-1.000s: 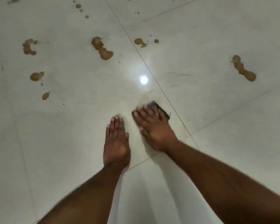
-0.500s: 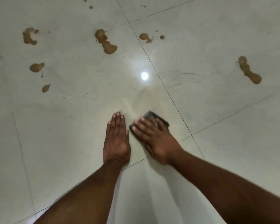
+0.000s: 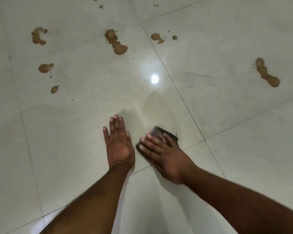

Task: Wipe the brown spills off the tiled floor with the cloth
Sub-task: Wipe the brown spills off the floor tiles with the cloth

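Several spills (image 3: 116,42) remain as our right hand (image 3: 162,153) presses the cloth (image 3: 161,132) flat-fingered mid-wipe, left hand (image 3: 119,142) flat on the floor (image 3: 243,149); next, reach forward

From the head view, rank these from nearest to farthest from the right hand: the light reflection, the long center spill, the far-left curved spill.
From the right hand on the cloth:
1. Light reflection, straight ahead on the tile.
2. Long center spill, ahead and left.
3. Far-left curved spill, at the upper left.
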